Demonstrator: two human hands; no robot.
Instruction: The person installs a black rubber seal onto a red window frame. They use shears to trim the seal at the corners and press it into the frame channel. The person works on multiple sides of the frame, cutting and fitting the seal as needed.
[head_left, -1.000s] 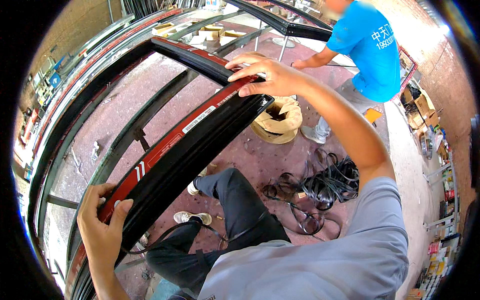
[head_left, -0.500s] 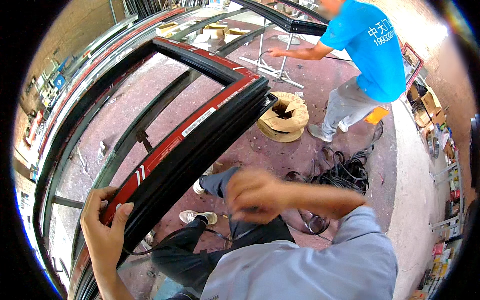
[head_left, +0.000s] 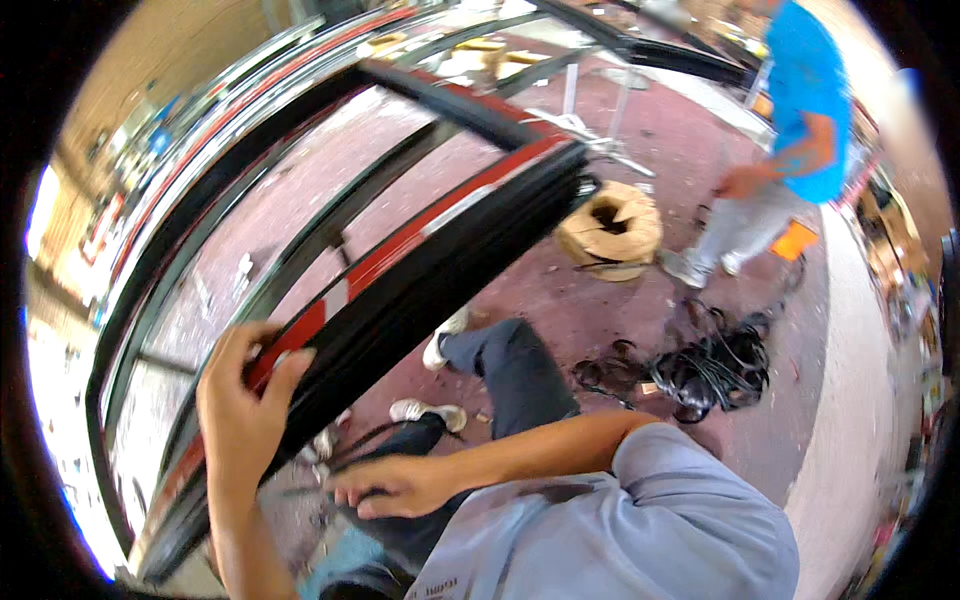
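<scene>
A large black window frame (head_left: 430, 270) with red film along its face slants across the left half of the view, lying over dark metal bars. My left hand (head_left: 245, 395) is closed round its near rail, thumb on the inner side and fingers over the outer edge. Low beside the frame, over my lap, my right hand (head_left: 395, 485) has its fingers bent toward the rail. A thin black sealing strip (head_left: 295, 491) runs to its fingertips and appears pinched there, though blur softens the detail.
A cardboard-wrapped coil (head_left: 640, 235) stands on the reddish floor. Right of my legs lies a tangled heap of black strip (head_left: 715, 370). A co-worker in a blue shirt (head_left: 808, 110) stands beyond it, near another black frame (head_left: 680, 58). Boxes and clutter line the right wall.
My right hand has swung down and left, from above my knee to beside the rail. My left hand keeps its hold. The view has shifted, and the co-worker's arm has dropped.
</scene>
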